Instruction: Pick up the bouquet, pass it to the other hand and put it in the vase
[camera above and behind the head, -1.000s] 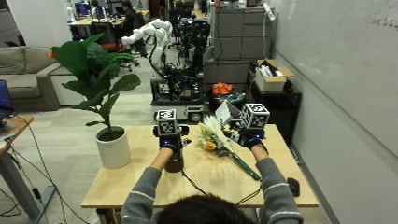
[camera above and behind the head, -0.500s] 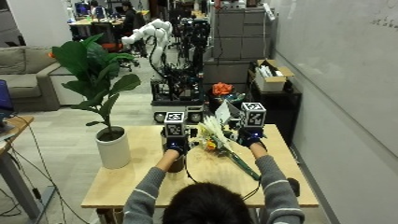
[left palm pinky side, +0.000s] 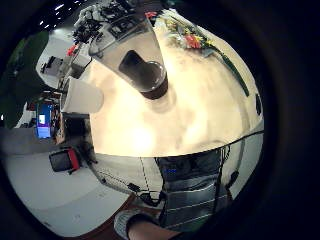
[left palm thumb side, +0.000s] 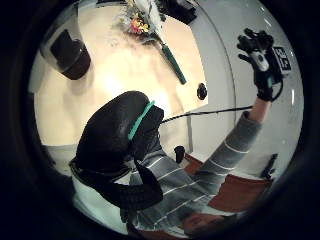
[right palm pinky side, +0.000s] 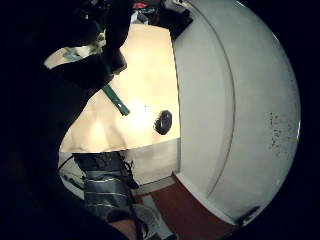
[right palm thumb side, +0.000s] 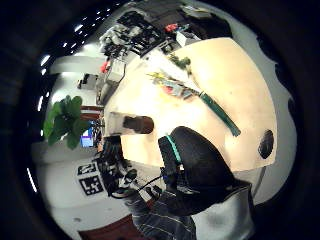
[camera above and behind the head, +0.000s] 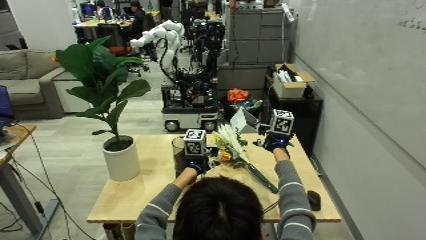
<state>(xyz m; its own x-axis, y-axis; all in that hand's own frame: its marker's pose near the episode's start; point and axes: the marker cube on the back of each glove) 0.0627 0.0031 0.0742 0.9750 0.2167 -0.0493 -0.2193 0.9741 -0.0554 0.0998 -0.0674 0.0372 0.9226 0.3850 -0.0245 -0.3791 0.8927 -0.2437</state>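
Green wrapped stems mark the bouquet (camera above and behind the head: 241, 156) in the outside view: it lies flat on the counter (camera above and behind the head: 126, 202) between the two hands, flower heads toward the far edge, stems trailing back toward the person. The left hand (camera above and behind the head: 196, 164) hovers near the glass vase (camera above and behind the head: 180, 156); the right hand (camera above and behind the head: 275, 142) is raised beyond the flowers, and its fingers cannot be made out here. The left little finger side view shows the vase (left palm pinky side: 136, 57) upright just below that palm, the bouquet (left palm pinky side: 200, 45) well apart. The left thumb side view shows the right hand (left palm thumb side: 260, 62) lifted with fingers spread, holding nothing; whether the left hand's own fingers are open I cannot tell. The bouquet looks light and floppy with crushable blooms, so the bound stems seem the safest hold.
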